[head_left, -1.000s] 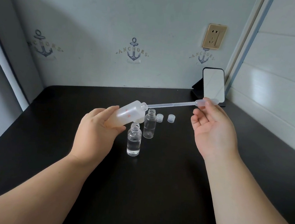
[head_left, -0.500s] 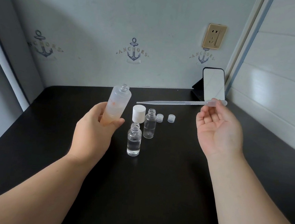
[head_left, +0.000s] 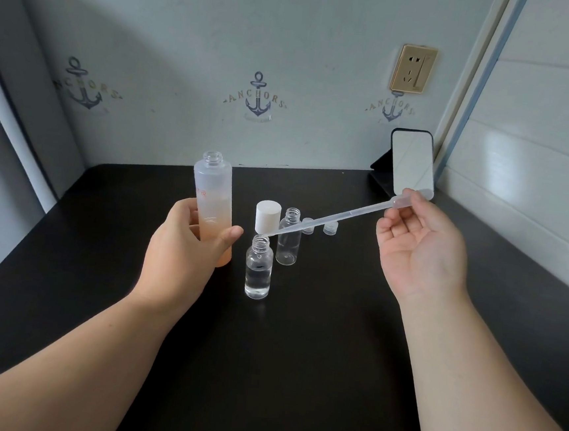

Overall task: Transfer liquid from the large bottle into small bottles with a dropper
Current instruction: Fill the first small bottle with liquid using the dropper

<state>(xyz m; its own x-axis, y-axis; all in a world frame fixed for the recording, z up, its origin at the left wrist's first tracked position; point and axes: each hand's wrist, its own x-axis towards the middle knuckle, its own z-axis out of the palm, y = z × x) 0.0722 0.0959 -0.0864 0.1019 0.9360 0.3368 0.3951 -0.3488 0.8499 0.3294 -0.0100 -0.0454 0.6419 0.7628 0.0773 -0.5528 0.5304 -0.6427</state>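
Head view — frosted, peach-tinted large bottle [head_left: 212, 209]

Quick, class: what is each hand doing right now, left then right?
Left hand: grips the large bottle, upright.
Right hand: pinches the dropper by its bulb.

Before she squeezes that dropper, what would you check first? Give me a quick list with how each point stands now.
1. Dropper tip over the near small bottle: ok, it sits at the mouth.
2. Right hand pinching the bulb: ok.
3. Near small bottle open and upright: ok.
4. Room left in it: ok, roughly a third full.
5. Large bottle upright in the left hand: ok.
6. Liquid inside the dropper: cannot tell.
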